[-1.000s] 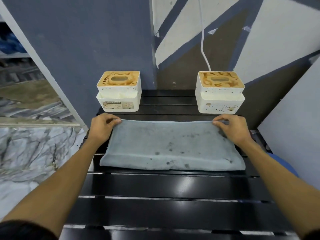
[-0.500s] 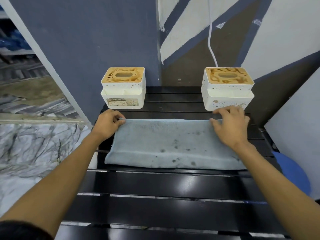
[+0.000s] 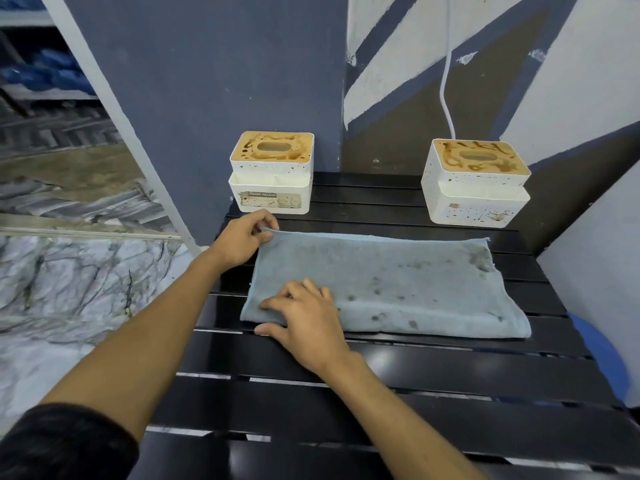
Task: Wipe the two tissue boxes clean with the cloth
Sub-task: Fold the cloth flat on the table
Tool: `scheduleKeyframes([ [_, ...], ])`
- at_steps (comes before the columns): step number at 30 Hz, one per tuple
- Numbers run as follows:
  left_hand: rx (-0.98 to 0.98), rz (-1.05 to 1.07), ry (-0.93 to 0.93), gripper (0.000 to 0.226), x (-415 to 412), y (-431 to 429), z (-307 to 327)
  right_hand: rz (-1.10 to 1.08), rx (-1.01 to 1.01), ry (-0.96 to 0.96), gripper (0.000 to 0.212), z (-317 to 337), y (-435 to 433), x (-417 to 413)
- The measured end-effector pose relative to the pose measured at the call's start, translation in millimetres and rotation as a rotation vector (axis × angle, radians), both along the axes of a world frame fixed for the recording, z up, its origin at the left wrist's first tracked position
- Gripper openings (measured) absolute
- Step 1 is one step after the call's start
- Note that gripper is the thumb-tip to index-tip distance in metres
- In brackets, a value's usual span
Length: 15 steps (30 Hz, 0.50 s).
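A folded light-blue cloth (image 3: 398, 285) with dark spots lies flat on the black slatted table (image 3: 346, 368). My left hand (image 3: 244, 235) pinches its far left corner. My right hand (image 3: 304, 317) lies over its near left corner, fingers spread on the cloth and thumb at the folded edge. Behind the cloth stand two white tissue boxes with stained wooden lids: the left tissue box (image 3: 272, 171) just beyond my left hand, the right tissue box (image 3: 476, 181) at the far right of the table. Neither hand touches a box.
A dark blue wall rises right behind the boxes, and a white cable (image 3: 445, 81) hangs down to the right box. A blue round object (image 3: 602, 355) sits off the table's right edge. Marble-patterned floor lies to the left.
My right hand has left the cloth's far right corner and crossed to its near left corner. My left hand keeps its hold on the far left corner. The view shifted right.
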<state>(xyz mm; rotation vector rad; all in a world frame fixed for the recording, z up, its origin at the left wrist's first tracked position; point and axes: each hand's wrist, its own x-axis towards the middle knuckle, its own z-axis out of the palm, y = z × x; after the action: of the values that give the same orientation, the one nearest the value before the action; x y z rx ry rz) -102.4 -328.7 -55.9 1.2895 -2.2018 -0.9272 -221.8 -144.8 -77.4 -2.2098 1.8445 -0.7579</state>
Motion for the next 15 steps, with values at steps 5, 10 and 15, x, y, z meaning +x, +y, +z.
scheduleKeyframes([
  [5,0.019,0.046,0.126,0.034,18,-3,-2,0.03,-0.022,-0.127,0.019,-5,1,4],
  [10,0.09,-0.008,0.009,0.043,49,10,1,0.079,0.016,-0.169,0.021,0,18,12],
  [15,0.23,-0.014,0.029,0.033,83,61,15,0.108,0.002,-0.11,0.028,-3,58,16],
])
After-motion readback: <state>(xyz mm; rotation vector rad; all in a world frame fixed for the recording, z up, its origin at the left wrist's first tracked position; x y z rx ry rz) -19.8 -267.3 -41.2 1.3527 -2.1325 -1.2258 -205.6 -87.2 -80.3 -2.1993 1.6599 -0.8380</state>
